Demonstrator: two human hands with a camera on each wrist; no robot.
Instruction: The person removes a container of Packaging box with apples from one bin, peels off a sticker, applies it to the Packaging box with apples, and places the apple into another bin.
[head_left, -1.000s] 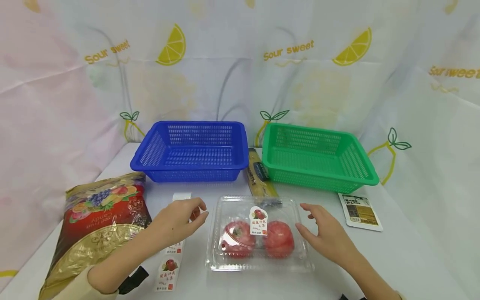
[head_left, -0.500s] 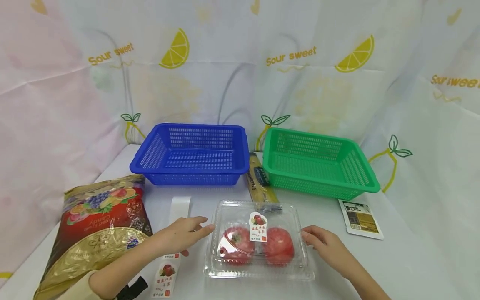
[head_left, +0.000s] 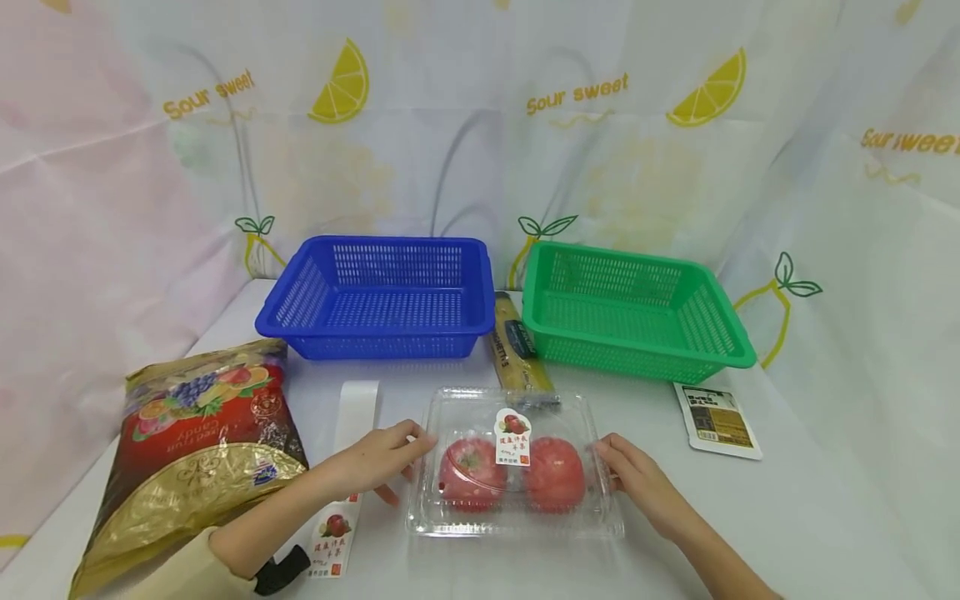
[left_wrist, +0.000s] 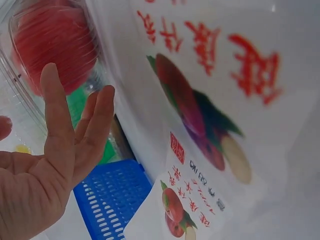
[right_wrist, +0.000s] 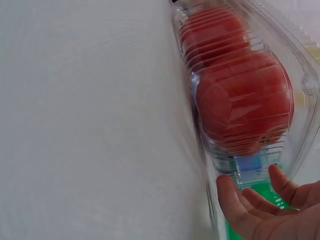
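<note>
In the head view, a clear plastic clamshell box (head_left: pixel 517 528) lies on the white table. Two round red fruits (head_left: pixel 553 475) are inside, and a white label sticker (head_left: pixel 513 437) with printed fruit is on the lid. My left hand (head_left: pixel 371 461) is by the box's left edge, its fingers spread apart in the left wrist view. At the opposite edge is my right hand (head_left: pixel 637 479), fingertips at the rim; the right wrist view shows its fingers (right_wrist: pixel 230 197) apart by the end wall. A strip of fruit labels (head_left: pixel 330 542) lies partly under my left hand.
A blue basket (head_left: pixel 382 346) and a green basket (head_left: pixel 630 357) stand at the back. Between them lies a spaghetti packet (head_left: pixel 521 358). A large candy bag (head_left: pixel 202 450) is at left, and a small flat packet (head_left: pixel 717 421) is at right.
Both hands have come up to the sides of the box, the left moving right and slightly lower, the right lowering to the rim. The box stays in place.
</note>
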